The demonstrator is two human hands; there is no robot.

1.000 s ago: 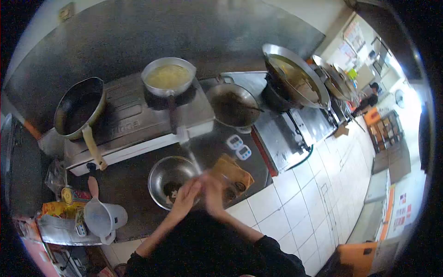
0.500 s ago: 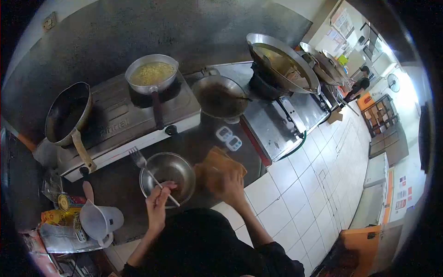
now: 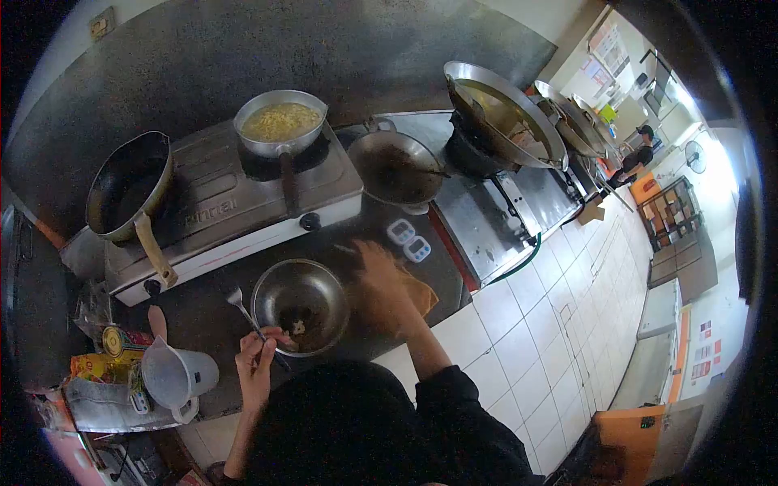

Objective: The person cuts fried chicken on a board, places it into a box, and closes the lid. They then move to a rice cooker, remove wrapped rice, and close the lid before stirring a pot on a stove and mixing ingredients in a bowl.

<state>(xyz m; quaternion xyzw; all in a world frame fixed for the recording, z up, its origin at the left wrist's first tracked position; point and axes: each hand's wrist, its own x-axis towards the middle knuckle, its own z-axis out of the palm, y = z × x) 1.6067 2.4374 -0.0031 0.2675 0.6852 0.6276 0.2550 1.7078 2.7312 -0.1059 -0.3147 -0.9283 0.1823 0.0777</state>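
A fork [image 3: 245, 314] is pinched in my left hand [image 3: 256, 364], its tines pointing up and away. That hand is at the near left rim of a steel bowl [image 3: 279, 283], which has a small pale bit and dark residue at its bottom. Right of the bowl, my right hand [image 3: 384, 279] reaches forward over the counter, smeared by motion, its fingers appearing stretched out. A folded brown cloth [image 3: 421, 296] lies by its palm and wrist. Just beyond the fingers are two small white digital timers [image 3: 409, 240].
Behind stands a Rinnai gas stove [image 3: 212, 212] with a saucepan of noodles [image 3: 279, 123] and a dark frying pan [image 3: 130, 190]. A used wok [image 3: 397, 170] and a large oil-filled wok [image 3: 506, 113] sit rightward. A plastic jug [image 3: 182, 377] is at left. A person [image 3: 638, 158] stands far off.
My right hand has moved forward and left across the cloth toward the timers, its fingers now extended. My left hand still holds the fork and has shifted slightly left and down.
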